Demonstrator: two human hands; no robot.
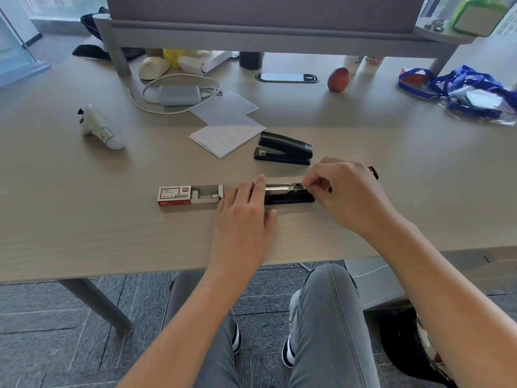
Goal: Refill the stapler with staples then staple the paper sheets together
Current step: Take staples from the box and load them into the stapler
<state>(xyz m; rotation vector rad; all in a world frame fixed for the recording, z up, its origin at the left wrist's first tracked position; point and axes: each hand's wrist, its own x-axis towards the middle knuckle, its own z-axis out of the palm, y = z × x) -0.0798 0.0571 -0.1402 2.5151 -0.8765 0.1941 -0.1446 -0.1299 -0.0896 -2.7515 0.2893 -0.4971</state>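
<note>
I see the opened stapler (288,193) lying flat on the tabletop (84,219), its metal staple channel facing up between my two hands. My right hand (349,194) has its fingers (313,182) narrowed to a pinch at the channel's right end; what they pinch is too small for me to tell. My left hand (243,208) lies with straight fingers pressing on the stapler's left end, thumb on the tabletop just nearer me. Immediately left of the left fingers sits the staple box (190,195), its inner tray slid open. Beyond the right fingers a second, closed black stapler (284,149) rests, and to its left, the paper sheets (226,135) lie in a loose stack. Farther beyond, a red apple (338,79) stands upright.
</note>
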